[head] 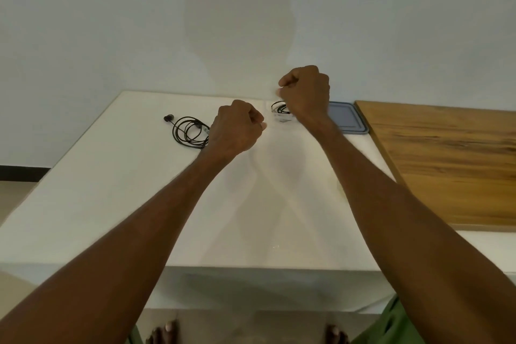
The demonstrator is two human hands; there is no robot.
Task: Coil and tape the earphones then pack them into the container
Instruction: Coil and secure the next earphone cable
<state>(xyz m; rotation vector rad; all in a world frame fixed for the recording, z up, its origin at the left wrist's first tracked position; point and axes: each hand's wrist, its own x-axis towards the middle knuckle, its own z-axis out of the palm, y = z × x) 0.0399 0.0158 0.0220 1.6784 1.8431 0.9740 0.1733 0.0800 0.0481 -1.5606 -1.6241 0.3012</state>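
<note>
Our left hand (237,126) and right hand (305,92) clench, seemingly pinching clear tape (268,109) between them. The coiled earphones (190,131) lie just left of the left hand.

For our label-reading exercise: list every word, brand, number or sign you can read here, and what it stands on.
None can be read.
Earphones, container, lid, board: no print shows.
Tape pinched by left hand and right hand: too faint to judge.

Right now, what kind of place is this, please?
Probably a plain room at home, used as a simple work spot: a bare pale wall, a white table holding coiled earphones, and bare feet on the floor.
</note>
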